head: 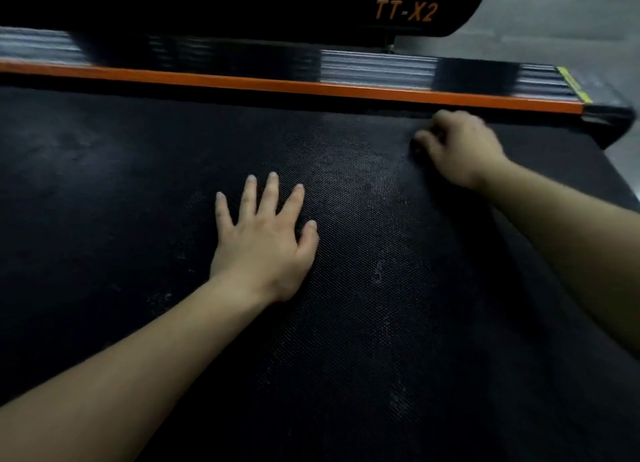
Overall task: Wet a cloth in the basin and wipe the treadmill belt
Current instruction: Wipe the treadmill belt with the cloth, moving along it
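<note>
Nearest: both bare forearms reaching in over the treadmill belt, black and fine-textured, with pale dusty streaks down the middle.

Mid-belt: left hand palm down, fingers spread and straight, pressed flat on the surface, gripping nothing.

Farther out, right of centre: right hand blurred, knuckles up, fingers curled tight close to the far edge of the belt. Something dark under the fingertips, possibly a cloth; impossible to say against the black belt. No basin in view.

Beyond: orange side strip, then ribbed side rail, then dark housing lettered TT-X2. Grey floor at far right.

Judged step: wiping along the far edge, left hand as brace. Middle streaks apparently not yet cleaned.

Next move, likely: draw the right hand back across the dusty band with steady downward pressure and overlapping passes, bracing hand shifted clear.
</note>
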A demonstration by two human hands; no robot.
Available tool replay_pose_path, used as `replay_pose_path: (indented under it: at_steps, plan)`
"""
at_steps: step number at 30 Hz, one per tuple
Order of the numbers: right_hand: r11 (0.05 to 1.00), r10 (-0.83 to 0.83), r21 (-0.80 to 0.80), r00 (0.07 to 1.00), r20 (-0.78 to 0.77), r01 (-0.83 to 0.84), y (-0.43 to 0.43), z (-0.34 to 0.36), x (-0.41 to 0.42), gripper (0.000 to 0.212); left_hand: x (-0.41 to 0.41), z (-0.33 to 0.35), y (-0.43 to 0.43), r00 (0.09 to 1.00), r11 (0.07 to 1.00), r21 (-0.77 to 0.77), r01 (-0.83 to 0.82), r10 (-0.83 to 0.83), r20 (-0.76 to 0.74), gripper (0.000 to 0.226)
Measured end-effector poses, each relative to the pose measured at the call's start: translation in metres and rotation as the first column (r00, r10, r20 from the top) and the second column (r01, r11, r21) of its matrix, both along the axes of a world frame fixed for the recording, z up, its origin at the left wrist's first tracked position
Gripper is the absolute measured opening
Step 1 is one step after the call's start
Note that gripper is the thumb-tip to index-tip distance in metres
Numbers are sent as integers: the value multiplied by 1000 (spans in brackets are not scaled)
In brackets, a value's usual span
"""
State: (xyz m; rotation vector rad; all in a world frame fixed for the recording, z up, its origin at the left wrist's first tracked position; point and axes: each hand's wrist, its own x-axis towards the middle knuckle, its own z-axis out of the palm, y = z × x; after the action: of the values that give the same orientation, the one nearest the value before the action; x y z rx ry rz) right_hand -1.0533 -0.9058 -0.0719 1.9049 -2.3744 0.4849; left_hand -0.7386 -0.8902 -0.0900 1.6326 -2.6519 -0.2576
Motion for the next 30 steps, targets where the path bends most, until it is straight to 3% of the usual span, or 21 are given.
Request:
replay_pose_path:
  at_steps: [2, 3, 8, 9, 13, 14, 16, 20, 22, 24, 27, 30]
  plan:
    - [977, -214, 2, 976, 47, 215, -7, 5, -15, 39, 0, 0, 0, 1000, 1000, -1, -1, 1, -4, 68]
    - [974, -227, 3, 974, 21, 227, -4, 4, -11, 38, 1, 0, -1, 1000, 1000, -4, -1, 1, -6, 68]
    - [983, 186, -12, 981, 48, -185, 68, -12, 37, 39, 1, 0, -1, 1000, 1000, -1, -1, 1, -5, 68]
    - [979, 204, 0, 979, 17, -204, 75, -12, 32, 38, 1, 0, -1, 1000, 1000, -2, -3, 3, -3, 68]
    - [983, -177, -54, 984, 12, 177, 55, -6, -9, 37, 1, -1, -2, 1000, 1000, 0, -9, 9, -4, 68]
    - [977, -209, -43, 978, 17, 210, 53, -5, -8, 37, 1, -1, -3, 1000, 1000, -3, -14, 14, -3, 68]
    - [988, -157, 8, 988, 4, 157, 63, -5, 7, 36, 0, -2, -3, 1000, 1000, -2, -15, 15, 9, 68]
    - [978, 210, -13, 974, 87, -209, 130, -9, 52, 41, 0, -1, -1, 1000, 1000, -10, -18, 18, 2, 68]
    - [962, 273, 15, 961, 46, -274, 131, -9, 47, 45, 1, 0, -1, 1000, 1000, -14, -18, 18, 3, 68]
    - [994, 111, -9, 994, -13, -111, 108, -10, 26, 45, 0, 1, -2, 1000, 1000, -7, -16, 16, 3, 68]
    - [988, -151, 5, 988, 29, 151, 90, -7, 15, 37, 0, 0, -2, 1000, 1000, -4, -27, 27, 4, 68]
    - [1000, -13, -27, 999, -34, 12, 133, -12, 58, 37, 0, 1, 0, 1000, 1000, -10, -25, 25, 14, 68]
